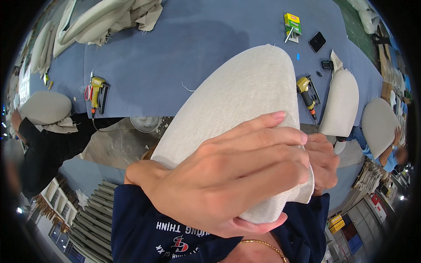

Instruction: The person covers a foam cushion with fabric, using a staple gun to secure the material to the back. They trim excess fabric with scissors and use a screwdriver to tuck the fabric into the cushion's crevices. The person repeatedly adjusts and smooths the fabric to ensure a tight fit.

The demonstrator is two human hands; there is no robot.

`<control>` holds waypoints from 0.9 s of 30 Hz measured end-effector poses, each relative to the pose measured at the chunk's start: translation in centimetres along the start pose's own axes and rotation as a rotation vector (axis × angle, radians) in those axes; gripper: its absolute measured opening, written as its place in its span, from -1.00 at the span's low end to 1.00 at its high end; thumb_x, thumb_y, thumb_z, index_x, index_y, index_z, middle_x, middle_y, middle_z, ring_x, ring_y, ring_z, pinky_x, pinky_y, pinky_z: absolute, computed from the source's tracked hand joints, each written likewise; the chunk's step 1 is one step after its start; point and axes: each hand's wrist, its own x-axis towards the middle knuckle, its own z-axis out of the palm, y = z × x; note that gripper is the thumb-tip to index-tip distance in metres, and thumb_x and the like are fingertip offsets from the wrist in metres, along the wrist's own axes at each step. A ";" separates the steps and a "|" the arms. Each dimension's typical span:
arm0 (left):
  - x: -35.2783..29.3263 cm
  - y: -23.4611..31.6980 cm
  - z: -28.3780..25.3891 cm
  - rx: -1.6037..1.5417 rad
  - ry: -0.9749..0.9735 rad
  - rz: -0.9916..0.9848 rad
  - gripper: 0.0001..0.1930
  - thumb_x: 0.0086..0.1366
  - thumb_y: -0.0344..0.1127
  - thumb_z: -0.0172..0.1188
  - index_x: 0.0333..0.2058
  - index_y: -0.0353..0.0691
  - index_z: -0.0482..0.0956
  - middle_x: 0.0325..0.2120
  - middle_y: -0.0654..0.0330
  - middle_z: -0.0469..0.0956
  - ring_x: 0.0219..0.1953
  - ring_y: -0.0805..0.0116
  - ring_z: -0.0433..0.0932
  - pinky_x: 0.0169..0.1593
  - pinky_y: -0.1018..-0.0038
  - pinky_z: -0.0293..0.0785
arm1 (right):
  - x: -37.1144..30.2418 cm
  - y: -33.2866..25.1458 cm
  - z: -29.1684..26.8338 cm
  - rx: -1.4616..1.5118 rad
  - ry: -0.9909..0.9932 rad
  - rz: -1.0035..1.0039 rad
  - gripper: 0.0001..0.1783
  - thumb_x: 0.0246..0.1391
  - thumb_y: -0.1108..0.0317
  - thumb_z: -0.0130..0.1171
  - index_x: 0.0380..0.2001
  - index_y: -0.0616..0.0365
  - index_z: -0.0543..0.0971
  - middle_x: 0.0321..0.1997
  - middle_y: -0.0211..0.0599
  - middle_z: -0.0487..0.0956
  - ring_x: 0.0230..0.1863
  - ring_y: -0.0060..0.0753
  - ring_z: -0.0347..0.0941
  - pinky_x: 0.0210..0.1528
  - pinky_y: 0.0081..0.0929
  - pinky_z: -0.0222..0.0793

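The beige cushion is in front of the person's chest, its rounded end pointing toward the blue tabletop. The grip of the left hand is closed around the near end of this cushion, with the fingers lying across the cloth. The right hand is curled at the right edge, partly hidden; I cannot tell if it grasps. On the tabletop, one yellow staple gun lies near a phone.

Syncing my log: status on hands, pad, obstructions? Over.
Left hand gripping beige pad at near end; right hand curled at its right edge. Possible snag: yellow staple gun, right side.
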 end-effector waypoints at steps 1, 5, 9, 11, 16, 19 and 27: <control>0.0 -0.1 0.1 0.001 0.019 0.004 -0.52 -0.28 -0.41 0.57 -0.28 -0.32 0.63 -0.29 0.00 0.67 -0.06 -0.11 0.67 0.14 -0.05 0.46 | -0.1 -0.1 -0.2 -0.004 -0.013 0.020 -0.66 -0.76 0.38 0.01 -0.68 0.34 0.37 -0.63 -0.22 0.36 -0.71 -0.30 0.24 -0.64 -0.42 0.15; -0.2 -0.3 0.2 0.007 0.051 0.012 -0.53 -0.30 -0.41 0.57 -0.31 -0.32 0.64 -0.33 0.00 0.69 -0.08 -0.10 0.70 0.13 -0.05 0.47 | 0.0 0.0 -0.8 0.026 -0.047 0.065 -0.67 -0.74 0.38 0.09 -0.68 0.31 0.41 -0.65 -0.27 0.36 -0.71 -0.32 0.28 -0.63 -0.44 0.14; -0.2 0.0 0.5 -0.009 0.065 0.023 -0.54 -0.28 -0.41 0.56 -0.30 -0.33 0.63 -0.31 0.00 0.69 -0.07 -0.09 0.70 0.15 -0.05 0.47 | -0.2 0.2 0.8 0.075 0.120 0.029 -0.69 -0.63 0.34 0.26 -0.66 0.26 0.48 -0.65 -0.31 0.45 -0.71 -0.34 0.37 -0.62 -0.43 0.15; -0.2 0.0 0.5 -0.012 0.074 0.036 -0.54 -0.28 -0.42 0.55 -0.30 -0.33 0.63 -0.31 0.00 0.69 -0.07 -0.09 0.70 0.16 -0.04 0.47 | -0.4 0.0 1.0 0.074 0.118 0.042 -0.70 -0.57 0.32 0.32 -0.65 0.25 0.52 -0.64 -0.31 0.49 -0.70 -0.34 0.42 -0.62 -0.42 0.17; -0.6 -0.3 0.7 0.024 0.089 0.042 -0.56 -0.25 -0.41 0.54 -0.29 -0.32 0.63 -0.28 0.00 0.70 -0.06 -0.11 0.69 0.17 -0.05 0.46 | -1.2 1.4 2.2 0.111 0.257 -0.036 -0.69 -0.56 0.32 0.33 -0.62 0.27 0.55 -0.62 -0.28 0.53 -0.71 -0.36 0.41 -0.62 -0.43 0.18; -0.2 0.1 -0.2 0.097 0.041 0.035 -0.55 -0.24 -0.41 0.51 -0.26 -0.33 0.63 -0.27 -0.02 0.70 -0.05 -0.12 0.69 0.16 -0.07 0.47 | -0.5 0.6 2.0 0.117 0.206 0.051 -0.71 -0.49 0.33 0.34 -0.61 0.28 0.55 -0.63 -0.27 0.50 -0.72 -0.36 0.39 -0.63 -0.43 0.17; 0.0 1.0 -6.5 0.449 0.155 0.148 -0.59 -0.15 -0.41 0.37 -0.25 -0.35 0.51 -0.26 -0.18 0.66 -0.05 -0.21 0.64 0.17 -0.08 0.46 | -2.9 7.3 -0.9 -0.306 0.128 0.367 -0.78 0.21 0.35 0.24 -0.47 0.26 0.60 -0.61 -0.27 0.47 -0.60 -0.22 0.41 -0.50 -0.33 0.30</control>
